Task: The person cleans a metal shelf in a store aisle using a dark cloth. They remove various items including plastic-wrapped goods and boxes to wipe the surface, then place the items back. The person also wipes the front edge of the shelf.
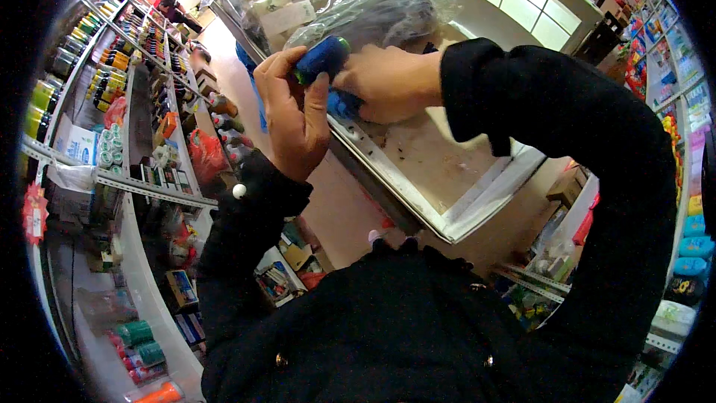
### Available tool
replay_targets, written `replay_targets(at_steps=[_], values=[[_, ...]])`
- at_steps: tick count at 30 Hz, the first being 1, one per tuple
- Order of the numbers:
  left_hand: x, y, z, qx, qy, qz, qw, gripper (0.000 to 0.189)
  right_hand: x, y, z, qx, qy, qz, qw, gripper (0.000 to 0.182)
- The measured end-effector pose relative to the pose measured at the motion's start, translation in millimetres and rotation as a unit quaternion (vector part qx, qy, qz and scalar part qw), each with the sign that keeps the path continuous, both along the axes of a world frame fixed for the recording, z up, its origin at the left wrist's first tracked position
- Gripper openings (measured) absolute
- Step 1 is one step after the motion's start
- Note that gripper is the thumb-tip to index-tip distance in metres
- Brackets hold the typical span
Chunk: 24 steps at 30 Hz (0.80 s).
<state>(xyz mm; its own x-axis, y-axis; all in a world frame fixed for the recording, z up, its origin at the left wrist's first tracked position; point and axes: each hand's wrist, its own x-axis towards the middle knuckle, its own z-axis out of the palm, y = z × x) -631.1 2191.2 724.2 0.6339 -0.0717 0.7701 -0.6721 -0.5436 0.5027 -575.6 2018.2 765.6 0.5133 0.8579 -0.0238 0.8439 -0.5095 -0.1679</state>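
My left hand (pixel 296 117) grips a small dark blue cylinder with green ends (pixel 323 60), its thumb and fingers around it. Close beside it on the right is my right hand (pixel 386 81), its fingers curled on a blue item (pixel 343 104) that looks like cloth or a bag; its exact kind is unclear. The fingertips of the right hand are close to the cylinder; whether they touch it is hidden. Both hands are above the near edge of a white-framed table or display case (pixel 414 190). Clear plastic bags (pixel 358 5) lie behind the hands.
Shelves (pixel 134 123) with bottles, jars and cans run along the left. More stocked shelves (pixel 679 179) stand on the right. An open box (pixel 279 277) of small goods is low at the left. A person (pixel 176 14) is far off at the upper left.
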Motion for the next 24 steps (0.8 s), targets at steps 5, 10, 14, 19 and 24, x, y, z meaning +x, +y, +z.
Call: replay_targets(at_steps=[5, 10, 14, 19, 24], values=[[-2.0, 0.1, -8.5, -0.164, 0.074, -0.085, 0.98, 0.039, 5.5, -14.1, 22.1, -0.036, 0.163, 0.022, 0.986, 0.038], [-0.1, -6.7, -7.1, -0.182, 0.075, -0.08, 0.977, 0.04, 16.1, 17.9, 3.3, 0.076, 0.095, -0.011, 0.992, 0.032], [-2.1, -8.3, -6.9, -0.186, 0.078, -0.07, 0.977, 0.04, 11.6, 26.4, 4.5, 0.071, 0.108, -0.012, 0.992, 0.029], [-0.1, -1.5, -5.3, -0.193, 0.065, -0.099, 0.974, 0.038, 36.4, 8.4, 10.4, -0.064, 0.253, 0.188, 0.947, 0.033], [-4.2, -8.0, 2.0, -0.226, 0.092, -0.1, 0.965, 0.038, 31.3, 7.6, 13.1, 0.054, 0.149, 0.024, 0.987, 0.037]])
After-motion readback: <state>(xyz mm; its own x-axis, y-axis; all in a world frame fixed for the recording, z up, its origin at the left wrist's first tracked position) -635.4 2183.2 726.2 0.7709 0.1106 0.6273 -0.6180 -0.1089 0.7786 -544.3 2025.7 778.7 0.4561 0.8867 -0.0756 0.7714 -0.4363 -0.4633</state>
